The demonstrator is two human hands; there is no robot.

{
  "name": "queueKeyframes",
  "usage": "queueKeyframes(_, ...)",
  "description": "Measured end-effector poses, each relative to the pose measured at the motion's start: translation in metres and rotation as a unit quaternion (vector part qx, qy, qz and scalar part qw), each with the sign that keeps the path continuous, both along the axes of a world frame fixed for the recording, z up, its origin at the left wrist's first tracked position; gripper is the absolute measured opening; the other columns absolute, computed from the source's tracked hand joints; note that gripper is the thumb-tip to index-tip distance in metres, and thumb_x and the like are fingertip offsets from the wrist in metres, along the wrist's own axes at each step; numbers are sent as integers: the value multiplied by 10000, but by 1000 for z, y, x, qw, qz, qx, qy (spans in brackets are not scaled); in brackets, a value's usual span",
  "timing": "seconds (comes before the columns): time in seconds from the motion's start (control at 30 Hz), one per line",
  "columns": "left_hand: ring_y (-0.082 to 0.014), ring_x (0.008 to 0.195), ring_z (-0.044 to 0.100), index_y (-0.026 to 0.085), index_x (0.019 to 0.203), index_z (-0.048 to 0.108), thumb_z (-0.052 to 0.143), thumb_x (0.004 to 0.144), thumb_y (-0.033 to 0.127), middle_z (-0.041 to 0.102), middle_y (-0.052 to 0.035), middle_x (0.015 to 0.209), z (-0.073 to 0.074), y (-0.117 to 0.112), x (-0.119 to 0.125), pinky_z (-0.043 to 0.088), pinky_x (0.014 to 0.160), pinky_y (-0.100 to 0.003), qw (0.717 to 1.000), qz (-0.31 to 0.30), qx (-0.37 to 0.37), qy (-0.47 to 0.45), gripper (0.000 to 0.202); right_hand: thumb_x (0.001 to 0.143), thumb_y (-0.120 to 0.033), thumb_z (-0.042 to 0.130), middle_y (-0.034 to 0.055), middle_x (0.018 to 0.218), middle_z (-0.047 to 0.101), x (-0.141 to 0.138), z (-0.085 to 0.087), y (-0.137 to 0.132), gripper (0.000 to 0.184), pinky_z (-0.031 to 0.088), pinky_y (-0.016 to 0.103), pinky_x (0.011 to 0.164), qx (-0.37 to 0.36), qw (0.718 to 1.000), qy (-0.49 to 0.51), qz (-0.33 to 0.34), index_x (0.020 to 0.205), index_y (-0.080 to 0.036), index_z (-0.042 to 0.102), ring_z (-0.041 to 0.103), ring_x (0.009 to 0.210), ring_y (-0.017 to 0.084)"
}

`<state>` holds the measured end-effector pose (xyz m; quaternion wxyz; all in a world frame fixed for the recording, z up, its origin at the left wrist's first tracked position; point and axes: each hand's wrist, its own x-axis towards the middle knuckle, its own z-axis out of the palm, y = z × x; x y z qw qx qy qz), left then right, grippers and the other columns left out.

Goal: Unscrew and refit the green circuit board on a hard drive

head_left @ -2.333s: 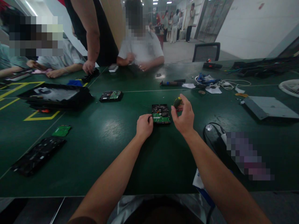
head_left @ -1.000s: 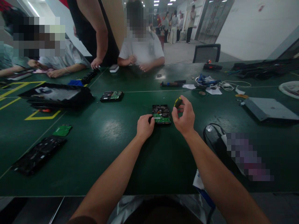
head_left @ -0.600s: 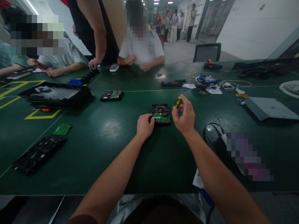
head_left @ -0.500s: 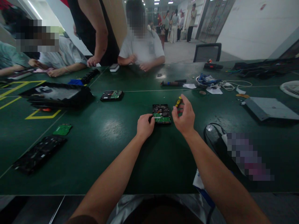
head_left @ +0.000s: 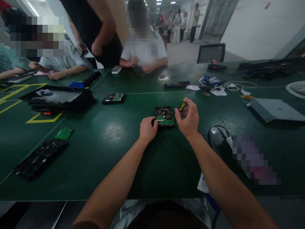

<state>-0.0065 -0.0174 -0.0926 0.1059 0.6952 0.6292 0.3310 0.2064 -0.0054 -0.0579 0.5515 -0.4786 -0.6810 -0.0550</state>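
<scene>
A hard drive (head_left: 164, 115) lies board side up on the green table (head_left: 119, 149), its green circuit board facing me. My left hand (head_left: 147, 128) is curled against the drive's left near corner, fingers closed on its edge. My right hand (head_left: 188, 119) hovers just right of the drive, fingers pinched round the yellow and black handle of a small screwdriver (head_left: 182, 105). The screwdriver's tip is hidden behind my fingers.
A second hard drive (head_left: 113, 98) lies further back left, beside a black tray (head_left: 57, 97). A loose green board (head_left: 63, 133) and a black panel (head_left: 39, 158) lie at left. Cables (head_left: 214, 83), a grey plate (head_left: 274, 109) and a fan (head_left: 296, 89) sit at right. Other people work across the table.
My right hand has turned the screwdriver handle a little between its fingers. The standing person across the table has lifted a hand off the table.
</scene>
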Motion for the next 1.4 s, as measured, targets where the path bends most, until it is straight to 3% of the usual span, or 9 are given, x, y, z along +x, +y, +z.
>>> queueKeyframes(0.17, -288, 1186, 664, 151, 1216, 742, 575, 1012, 287, 766, -111, 1232, 1, -1, 0, 516, 1062, -437, 1000, 2, -4, -2, 296, 982, -286, 538, 142, 1383, 577, 0, 0, 1, 625, 673, 446, 773, 6, 1000, -13, 7, 1574, -268, 338, 688, 968, 242)
queueKeyframes(0.37, -288, 1194, 662, 156, 1221, 741, 575, 1010, 288, 766, -109, 1232, 2, -1, 1, 512, 1068, -435, 1000, 5, -8, -4, 300, 964, -350, 593, 143, 1299, 592, -1, 2, -1, 659, 666, 419, 690, -3, 1000, -8, -14, 1569, -255, 350, 654, 896, 230)
queueKeyframes(0.63, -289, 1190, 661, 162, 1214, 741, 572, 1011, 293, 767, -114, 1218, 0, 0, 0, 512, 1067, -444, 1000, 1, -5, -7, 294, 1000, -326, 507, 134, 1310, 584, -1, 5, -3, 659, 654, 482, 824, -9, 1000, -19, 6, 1617, -282, 282, 643, 944, 240)
queueKeyframes(0.83, -292, 1172, 668, 163, 1199, 746, 584, 1003, 282, 771, -107, 1212, -1, 0, 0, 516, 1055, -442, 1000, -2, 3, -5, 281, 982, -399, 581, 108, 1200, 603, 0, 6, -2, 606, 651, 478, 797, -10, 1000, -16, -22, 1543, -274, 389, 629, 874, 226)
queueKeyframes(1.0, -288, 1191, 663, 172, 1217, 738, 574, 1013, 287, 766, -106, 1231, 2, -2, 1, 514, 1063, -443, 1000, 1, -9, -5, 286, 997, -304, 502, 126, 1290, 589, -2, 6, -4, 646, 650, 466, 843, -9, 1000, -20, 4, 1611, -275, 301, 643, 947, 231)
queueKeyframes(1.2, -288, 1206, 657, 176, 1226, 734, 567, 1016, 296, 762, -102, 1237, 5, -3, 1, 513, 1071, -444, 1000, 3, -19, -9, 294, 973, -322, 573, 129, 1322, 579, -2, 6, -3, 627, 654, 433, 779, -2, 1000, -9, -1, 1565, -267, 376, 645, 886, 208)
queueKeyframes(1.4, -294, 1194, 664, 183, 1211, 739, 573, 1013, 295, 765, -109, 1227, 5, -2, 1, 514, 1067, -452, 1000, 1, -16, -6, 281, 994, -303, 511, 137, 1335, 577, -1, 5, -3, 625, 658, 469, 811, -8, 1000, -14, 4, 1591, -279, 326, 657, 936, 231)
